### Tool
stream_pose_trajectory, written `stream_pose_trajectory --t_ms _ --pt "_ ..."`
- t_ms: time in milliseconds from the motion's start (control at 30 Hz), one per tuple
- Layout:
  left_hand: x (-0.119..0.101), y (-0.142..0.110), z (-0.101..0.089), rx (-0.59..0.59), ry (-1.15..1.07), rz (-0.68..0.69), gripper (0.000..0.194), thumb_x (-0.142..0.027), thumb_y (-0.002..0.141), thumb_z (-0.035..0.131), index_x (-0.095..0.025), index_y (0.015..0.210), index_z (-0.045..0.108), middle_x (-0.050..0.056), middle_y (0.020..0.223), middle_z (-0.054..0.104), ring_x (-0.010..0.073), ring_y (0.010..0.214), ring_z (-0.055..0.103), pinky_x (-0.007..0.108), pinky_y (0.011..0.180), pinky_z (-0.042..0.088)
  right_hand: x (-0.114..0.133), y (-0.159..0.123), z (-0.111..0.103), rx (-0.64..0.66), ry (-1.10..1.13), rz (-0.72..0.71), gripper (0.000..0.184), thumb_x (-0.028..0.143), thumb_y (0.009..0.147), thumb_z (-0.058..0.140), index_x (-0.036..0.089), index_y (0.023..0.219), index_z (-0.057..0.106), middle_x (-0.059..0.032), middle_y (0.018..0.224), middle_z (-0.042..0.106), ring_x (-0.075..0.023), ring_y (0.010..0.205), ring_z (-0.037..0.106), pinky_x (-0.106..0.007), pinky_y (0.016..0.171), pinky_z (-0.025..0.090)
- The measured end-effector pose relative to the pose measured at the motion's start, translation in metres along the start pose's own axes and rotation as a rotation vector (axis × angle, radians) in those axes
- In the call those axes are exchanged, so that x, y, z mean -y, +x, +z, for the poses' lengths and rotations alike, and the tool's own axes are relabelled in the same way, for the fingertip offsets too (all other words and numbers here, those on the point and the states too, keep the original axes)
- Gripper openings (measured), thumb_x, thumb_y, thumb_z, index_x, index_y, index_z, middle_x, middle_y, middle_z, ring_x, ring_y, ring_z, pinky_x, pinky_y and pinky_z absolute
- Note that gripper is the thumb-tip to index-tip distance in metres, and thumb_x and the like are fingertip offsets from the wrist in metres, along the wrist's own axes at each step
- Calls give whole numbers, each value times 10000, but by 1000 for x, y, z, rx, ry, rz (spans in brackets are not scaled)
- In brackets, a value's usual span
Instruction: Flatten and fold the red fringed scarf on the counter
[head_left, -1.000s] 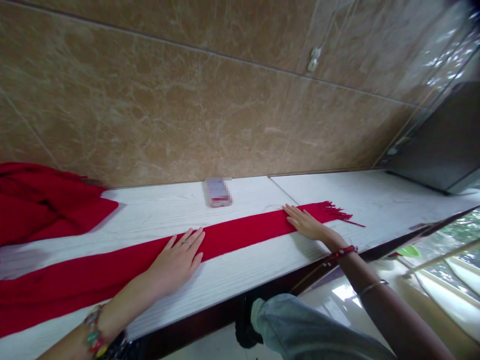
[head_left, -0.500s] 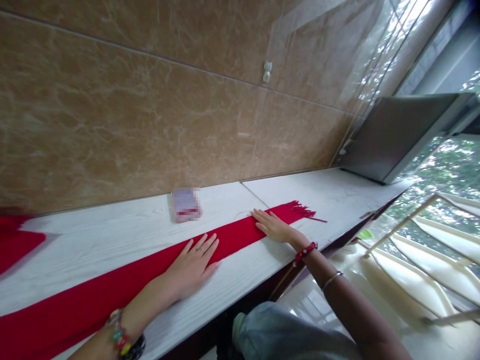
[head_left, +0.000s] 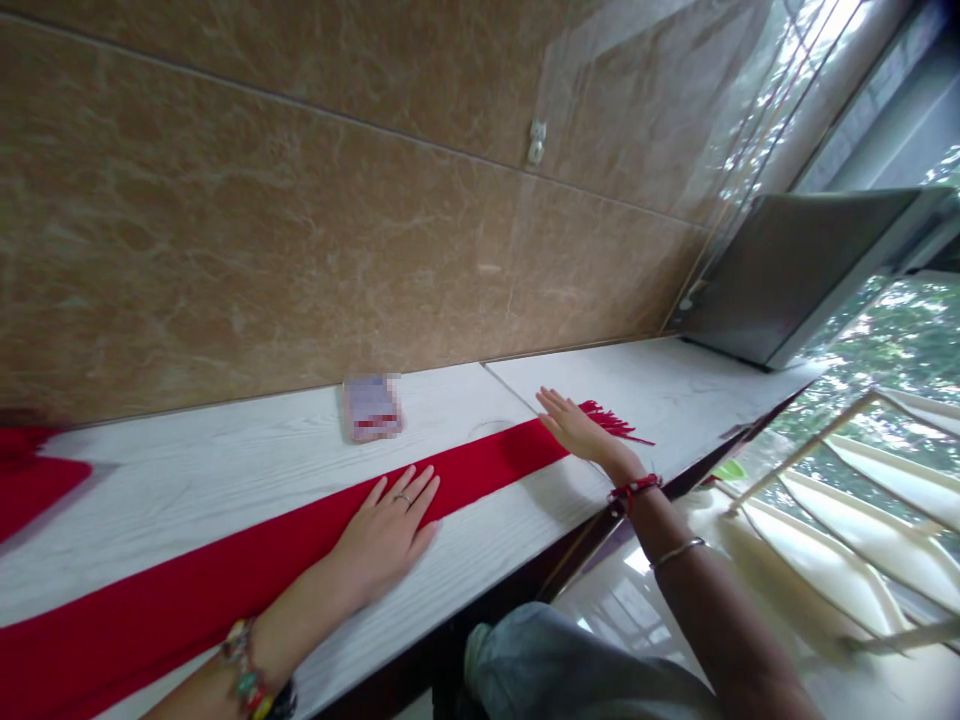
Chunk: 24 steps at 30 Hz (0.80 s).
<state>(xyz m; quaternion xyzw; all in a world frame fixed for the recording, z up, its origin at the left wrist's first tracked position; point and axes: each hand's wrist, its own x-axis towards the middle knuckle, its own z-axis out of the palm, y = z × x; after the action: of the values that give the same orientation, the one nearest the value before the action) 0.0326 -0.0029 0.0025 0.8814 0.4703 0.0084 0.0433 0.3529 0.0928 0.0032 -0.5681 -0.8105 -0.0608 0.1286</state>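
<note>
Head view: left hand (head_left: 386,540) and right hand (head_left: 577,427) at a red scarf (head_left: 225,580)

On my remote feed, the red scarf lies as a long flat band on a white tabletop (head_left: 165,462), running from the lower left toward the right, where it ends in a fringe (head_left: 609,421). I see the left hand laid palm down on the band's visible middle, its fingers straight, slightly spread and gripping nothing; a ring (head_left: 403,497) shows on one finger, and a beaded bracelet (head_left: 246,670) circles the wrist. The right hand is beside the fringed end — fingers extended, holding nothing — with a red bracelet (head_left: 634,490) at the wrist. It appears raised over the cloth, though I cannot tell whether any part touches. Beyond the scarf I make out a small pixelated object (head_left: 371,405) near the tiled wall (head_left: 300,220). A second red cloth (head_left: 37,492) sits at the left edge of the view, and a grey box-like appliance (head_left: 795,270) stands at the tabletop's far end.
</note>
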Motion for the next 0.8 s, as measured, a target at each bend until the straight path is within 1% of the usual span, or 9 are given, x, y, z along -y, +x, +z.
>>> stream_pose_trajectory --t_ms 67,167,233,300,400,500,567,667,800 --pt "0 -3 -2 9 0 2 535 -419 891 229 -152 1354 253 60 1420 211 209 1308 156 425 1052 157 45 8 -4 46 115 -195 527 388 910 199 81 1324 309 -154 1396 264 -212 1293 190 -423 1038 219" --pt "4 -12 -5 28 2 -47 568 -470 886 223 -149 1353 257 77 1427 184 218 1313 124 416 1055 143 102 10 1 131 186 -382 562 447 903 205 109 1347 266 -136 1395 278 -206 1294 191 -419 1037 220" --pt "10 -23 -7 50 6 -112 596 -501 876 241 -152 1359 243 89 1431 162 234 1314 107 424 1053 138 124 6 9 174 170 -446 568 458 900 211 119 1355 249 -132 1396 276 -225 1292 195 -447 1028 222" --pt "21 -39 -7 69 7 -158 609 -512 869 255 -158 1363 228 90 1432 157 242 1313 106 431 1049 142 131 2 17 188 136 -472 551 442 906 205 127 1357 245 -128 1398 270 -236 1289 203 -468 1020 219" --pt "42 -69 -6 48 18 -204 601 -510 868 251 -173 1365 224 80 1433 156 246 1314 108 440 1042 159 126 1 24 174 105 -473 528 425 911 196 155 1363 237 -109 1402 266 -234 1288 206 -468 1017 221" --pt "65 -99 -4 15 34 -271 581 -499 869 250 -200 1367 220 68 1437 160 253 1313 115 441 1032 181 113 4 29 163 97 -469 512 418 910 198 192 1369 222 -86 1404 267 -224 1286 216 -455 1015 231" --pt "78 -112 -3 16 43 -312 558 -476 876 240 -211 1366 221 66 1439 164 256 1311 126 444 1023 200 102 8 33 162 94 -464 512 413 909 196 194 1371 213 -81 1406 261 -217 1288 208 -451 1019 225" --pt "88 -118 -5 25 75 -363 531 -424 885 229 -193 1363 237 80 1441 163 260 1310 131 450 1017 206 82 13 36 188 100 -432 522 415 906 187 184 1374 207 -79 1409 254 -213 1294 185 -452 1027 207" --pt "86 -100 -7 17 82 -357 516 -400 889 233 -184 1357 255 96 1437 179 266 1307 141 441 1019 201 50 21 35 253 124 -363 534 434 893 192 205 1376 200 -61 1410 255 -198 1295 183 -446 1039 193"
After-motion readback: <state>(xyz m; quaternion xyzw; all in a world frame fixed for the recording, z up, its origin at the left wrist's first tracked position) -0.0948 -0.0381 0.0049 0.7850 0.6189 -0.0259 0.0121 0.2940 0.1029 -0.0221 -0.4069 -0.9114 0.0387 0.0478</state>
